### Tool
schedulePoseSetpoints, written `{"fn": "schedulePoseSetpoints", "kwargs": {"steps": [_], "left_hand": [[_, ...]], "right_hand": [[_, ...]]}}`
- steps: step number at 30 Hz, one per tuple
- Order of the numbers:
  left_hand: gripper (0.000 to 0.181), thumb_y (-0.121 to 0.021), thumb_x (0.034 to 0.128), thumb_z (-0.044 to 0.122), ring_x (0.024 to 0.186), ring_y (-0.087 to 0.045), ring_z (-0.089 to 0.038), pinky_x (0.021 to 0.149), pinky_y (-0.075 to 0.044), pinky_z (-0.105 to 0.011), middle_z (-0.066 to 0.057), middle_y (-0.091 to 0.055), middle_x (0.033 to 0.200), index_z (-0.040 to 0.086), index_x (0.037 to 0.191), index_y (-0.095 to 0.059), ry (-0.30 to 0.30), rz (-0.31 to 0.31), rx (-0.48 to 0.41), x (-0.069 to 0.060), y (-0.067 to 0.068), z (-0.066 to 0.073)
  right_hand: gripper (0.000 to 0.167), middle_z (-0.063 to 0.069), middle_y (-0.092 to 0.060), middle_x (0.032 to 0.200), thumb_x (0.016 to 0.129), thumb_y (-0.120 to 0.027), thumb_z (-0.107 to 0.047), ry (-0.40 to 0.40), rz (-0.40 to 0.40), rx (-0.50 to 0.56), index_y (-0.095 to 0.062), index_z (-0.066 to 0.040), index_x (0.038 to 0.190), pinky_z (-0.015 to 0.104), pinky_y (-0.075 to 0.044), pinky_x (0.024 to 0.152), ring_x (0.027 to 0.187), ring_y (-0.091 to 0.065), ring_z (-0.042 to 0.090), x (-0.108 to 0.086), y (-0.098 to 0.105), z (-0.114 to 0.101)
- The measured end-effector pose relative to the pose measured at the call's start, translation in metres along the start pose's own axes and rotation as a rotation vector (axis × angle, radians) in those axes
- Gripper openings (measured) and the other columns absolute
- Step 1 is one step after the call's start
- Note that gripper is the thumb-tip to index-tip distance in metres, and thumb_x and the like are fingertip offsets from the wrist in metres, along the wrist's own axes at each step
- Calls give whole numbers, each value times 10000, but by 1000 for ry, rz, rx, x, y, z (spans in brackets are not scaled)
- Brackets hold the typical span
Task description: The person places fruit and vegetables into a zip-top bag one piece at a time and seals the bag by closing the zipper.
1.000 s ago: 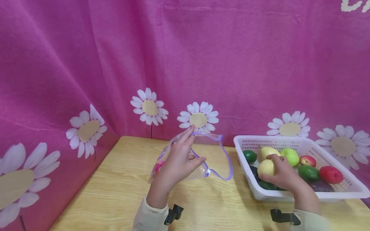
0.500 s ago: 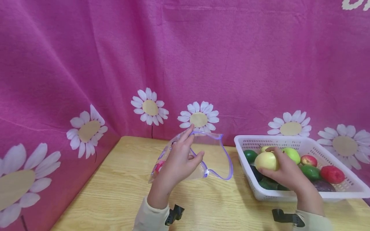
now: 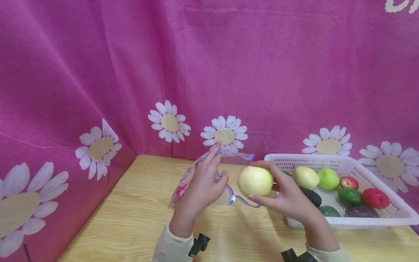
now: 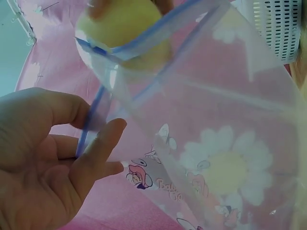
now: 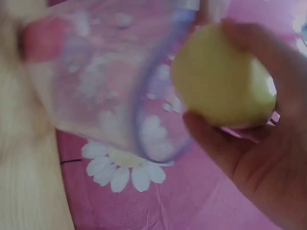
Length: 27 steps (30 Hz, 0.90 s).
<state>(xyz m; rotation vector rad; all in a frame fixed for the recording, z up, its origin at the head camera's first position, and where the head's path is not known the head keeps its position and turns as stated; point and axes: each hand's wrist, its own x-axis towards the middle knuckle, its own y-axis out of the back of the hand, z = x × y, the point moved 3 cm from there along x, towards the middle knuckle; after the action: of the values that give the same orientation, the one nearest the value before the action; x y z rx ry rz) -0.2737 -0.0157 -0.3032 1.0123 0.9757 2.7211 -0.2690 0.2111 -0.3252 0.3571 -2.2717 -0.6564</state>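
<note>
My right hand (image 3: 288,194) grips a round pale yellow-green fruit (image 3: 255,181) between thumb and fingers. It hangs at the mouth of a clear zip bag (image 3: 226,196) with a purple-blue rim and cartoon prints. My left hand (image 3: 204,182) holds that bag by its rim, which runs between the fingers (image 4: 103,143) in the left wrist view. The bag's mouth gapes towards the right hand. In the right wrist view, the fruit (image 5: 220,76) sits just beside the rim. A pink-red patch (image 5: 44,40) shows at the bag's far end; whether print or content, I cannot tell.
A white plastic basket (image 3: 386,220) stands on the wooden table (image 3: 131,214) at the right. Inside lie a yellow pear (image 3: 306,177), a green apple (image 3: 328,178), red fruits and several dark green avocado-like ones. A pink flowered cloth (image 3: 262,72) hangs behind and at the left.
My right hand has lifted the pale yellow-green fruit out of the basket and carried it left to the bag's mouth. The left hand and bag have barely moved.
</note>
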Motion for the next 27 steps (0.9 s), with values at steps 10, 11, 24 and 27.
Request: {"fn": "schedulePoseSetpoints", "kwargs": {"steps": [10, 11, 24, 27], "left_hand": [[543, -564, 855, -93, 1389, -438, -276, 553, -433, -194, -94, -295, 1652, -84, 1397, -544, 23, -15, 34, -5, 3, -1], [537, -560, 852, -96, 1385, -441, -278, 547, -430, -192, -100, -298, 1650, -86, 1389, -551, 17, -13, 22, -5, 3, -1], [523, -547, 855, -88, 1493, -309, -284, 546, -440, -182, -95, -280, 1656, -110, 1377, -549, 2, -29, -54, -2, 1, -1], [524, -549, 860, -78, 1410, -435, -300, 563, -445, -185, -108, -287, 1652, -119, 1382, -540, -6, -31, -54, -2, 2, 0]], "right_hand": [[731, 54, -564, 1361, 754, -901, -144, 15, -104, -213, -545, -151, 1393, 329, -563, 886, 1076, -600, 144, -2, -24, 8], [737, 57, -563, 1369, 759, -900, -150, 2, -107, -205, -537, -144, 1400, 323, -565, 879, 1069, -605, 143, -2, -23, 10], [754, 62, -560, 1420, 827, -851, -248, -38, -122, -262, -484, -116, 1473, 335, -566, 844, 1050, -611, 137, -1, -18, 7], [745, 94, -533, 1460, 858, -824, -233, -33, -140, -280, -467, -137, 1505, 416, -567, 894, 1175, -601, 242, 0, -18, 3]]}}
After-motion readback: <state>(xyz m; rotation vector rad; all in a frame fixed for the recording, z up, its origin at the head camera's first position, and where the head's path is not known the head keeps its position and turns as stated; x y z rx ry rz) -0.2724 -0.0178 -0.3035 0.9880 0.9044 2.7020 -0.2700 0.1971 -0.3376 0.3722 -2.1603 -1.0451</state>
